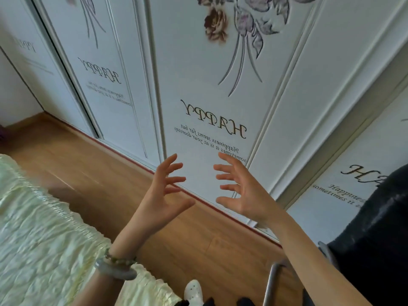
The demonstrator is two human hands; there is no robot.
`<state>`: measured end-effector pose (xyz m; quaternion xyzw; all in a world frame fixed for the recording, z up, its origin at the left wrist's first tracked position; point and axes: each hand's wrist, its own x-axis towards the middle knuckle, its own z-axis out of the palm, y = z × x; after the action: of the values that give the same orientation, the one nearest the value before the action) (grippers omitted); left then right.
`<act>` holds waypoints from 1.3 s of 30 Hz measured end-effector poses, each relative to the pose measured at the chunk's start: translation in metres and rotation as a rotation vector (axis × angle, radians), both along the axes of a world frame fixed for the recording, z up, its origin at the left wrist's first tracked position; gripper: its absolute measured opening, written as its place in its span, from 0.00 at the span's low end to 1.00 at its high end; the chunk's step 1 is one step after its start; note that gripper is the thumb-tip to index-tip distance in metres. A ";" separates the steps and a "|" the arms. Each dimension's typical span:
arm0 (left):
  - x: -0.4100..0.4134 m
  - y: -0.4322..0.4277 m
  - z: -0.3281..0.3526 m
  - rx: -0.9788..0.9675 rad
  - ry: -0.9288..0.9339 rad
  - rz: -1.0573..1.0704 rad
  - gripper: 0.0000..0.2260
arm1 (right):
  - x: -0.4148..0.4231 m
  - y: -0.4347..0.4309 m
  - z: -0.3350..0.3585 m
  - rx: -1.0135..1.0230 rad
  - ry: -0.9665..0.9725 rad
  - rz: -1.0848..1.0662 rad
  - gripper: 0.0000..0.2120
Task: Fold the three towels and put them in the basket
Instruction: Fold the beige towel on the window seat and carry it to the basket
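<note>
Both hands are raised in front of me with palms facing each other and fingers spread. My left hand (164, 193) holds nothing; bracelets circle its wrist. A short gap to its right, my right hand (241, 191) is likewise empty. No towel and no basket are in view.
White wardrobe doors (212, 120) with flower prints and lettering fill the background. A wooden floor (110, 171) runs below them. A bed with a pale crinkled cover (37, 237) lies at lower left. A dark fabric item (379, 239) and a metal bar (270, 283) sit at lower right.
</note>
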<state>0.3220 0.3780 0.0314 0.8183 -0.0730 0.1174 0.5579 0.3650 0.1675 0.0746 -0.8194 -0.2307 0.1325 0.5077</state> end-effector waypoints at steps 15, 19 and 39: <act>0.163 0.129 0.009 0.050 -0.001 0.442 0.44 | 0.254 0.162 0.005 0.065 0.033 0.385 0.40; 0.210 0.173 0.005 0.046 0.017 0.568 0.44 | 0.325 0.222 0.002 0.083 -0.005 0.495 0.41; 0.360 0.440 -0.003 0.021 0.008 1.004 0.41 | 0.526 0.570 -0.010 0.103 -0.035 0.896 0.42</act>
<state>0.6817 0.8180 0.0288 0.7586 0.3309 0.3674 0.4244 0.8914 0.7378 0.0648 -0.6144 -0.5774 0.3137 0.4366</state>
